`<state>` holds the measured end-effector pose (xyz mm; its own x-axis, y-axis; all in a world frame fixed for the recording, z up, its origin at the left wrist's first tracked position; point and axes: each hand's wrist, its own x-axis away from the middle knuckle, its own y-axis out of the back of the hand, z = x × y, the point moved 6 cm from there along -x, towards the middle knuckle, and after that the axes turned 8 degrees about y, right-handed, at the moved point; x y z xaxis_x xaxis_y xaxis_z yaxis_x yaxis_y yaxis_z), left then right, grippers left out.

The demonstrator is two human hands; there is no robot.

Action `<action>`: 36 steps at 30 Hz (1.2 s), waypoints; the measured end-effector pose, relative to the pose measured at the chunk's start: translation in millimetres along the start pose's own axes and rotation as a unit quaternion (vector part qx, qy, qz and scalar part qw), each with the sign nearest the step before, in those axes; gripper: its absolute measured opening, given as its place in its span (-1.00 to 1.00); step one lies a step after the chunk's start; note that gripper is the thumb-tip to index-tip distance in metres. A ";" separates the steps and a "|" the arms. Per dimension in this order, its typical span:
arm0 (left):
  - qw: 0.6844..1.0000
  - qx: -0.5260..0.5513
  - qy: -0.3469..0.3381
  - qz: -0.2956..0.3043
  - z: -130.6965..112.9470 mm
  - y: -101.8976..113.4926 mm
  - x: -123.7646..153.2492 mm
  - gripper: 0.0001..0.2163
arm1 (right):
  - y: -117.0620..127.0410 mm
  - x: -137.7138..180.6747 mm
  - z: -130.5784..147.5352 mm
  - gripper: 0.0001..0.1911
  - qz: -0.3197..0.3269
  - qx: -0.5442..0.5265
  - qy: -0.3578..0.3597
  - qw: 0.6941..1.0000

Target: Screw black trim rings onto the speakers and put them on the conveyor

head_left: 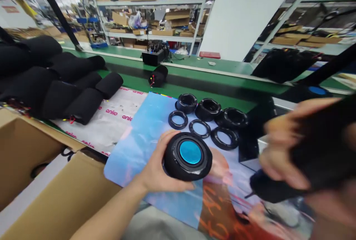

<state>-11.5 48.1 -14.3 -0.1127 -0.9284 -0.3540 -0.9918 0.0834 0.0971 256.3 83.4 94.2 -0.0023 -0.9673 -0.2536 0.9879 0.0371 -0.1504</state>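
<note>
My left hand (161, 173) is wrapped around a black cylindrical speaker (172, 169), its round end with a shiny blue disc tilted up toward me. On the right, blurred by motion and close to the camera, my right hand (280, 151) has its fingers curled around a large black object (330, 143); its kind cannot be made out. Just beyond the speaker, thin black rings (198, 128) lie in a row on the printed mat (133, 140). Deeper black ring caps (209, 109) stand behind them. A dark rounded thing with a thin tip (269, 187) is below my right hand.
Black fabric-covered cylinders (83, 106) with wires are piled at left, above an open cardboard box (63, 203). One wired cylinder (158, 76) lies on the green bench (119, 67). A black device with cables (154, 56) stands farther back. Shelves (150, 34) hold cartons.
</note>
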 end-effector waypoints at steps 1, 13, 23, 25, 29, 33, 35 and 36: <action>1.000 -0.007 0.003 0.013 1.8 3.7 -2.1 0.07 | -17.6 1.1 -13.2 -0.35 0.038 -0.017 -0.042 0.998; 0.991 0.050 0.116 -0.032 -26.4 14.5 21.4 0.13 | -80.5 63.5 -112.3 -0.14 0.079 -0.144 -0.229 0.959; 0.994 -0.016 0.110 0.013 -48.2 19.7 4.6 0.03 | -76.9 83.8 -101.6 -0.17 0.074 -0.118 -0.291 0.947; 0.992 -0.047 0.116 0.020 -47.7 23.6 7.4 0.07 | -67.6 80.4 -86.1 -0.17 0.069 -0.096 -0.285 0.951; 0.991 -0.086 0.101 0.008 -47.2 31.0 8.7 0.00 | -26.8 60.8 -47.3 -0.19 -0.075 -0.006 -0.188 0.979; 0.996 -0.079 0.032 0.031 -46.1 25.1 2.5 0.00 | -8.4 36.8 -27.9 -0.22 -0.102 0.115 -0.119 0.981; 0.997 -0.060 -0.007 0.038 -44.9 20.9 -1.1 0.00 | -15.3 20.8 -32.7 -0.18 -0.065 0.183 -0.120 0.974; 0.998 -0.051 -0.025 0.038 -44.6 19.3 -2.5 0.00 | -21.9 11.3 -37.0 -0.18 -0.043 0.228 -0.121 0.965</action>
<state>-27.6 35.9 29.9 -0.1926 -0.9017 -0.3871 -0.9693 0.1134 0.2181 228.9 81.0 59.2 -0.1061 -0.9942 -0.0202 0.9513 -0.1074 0.2890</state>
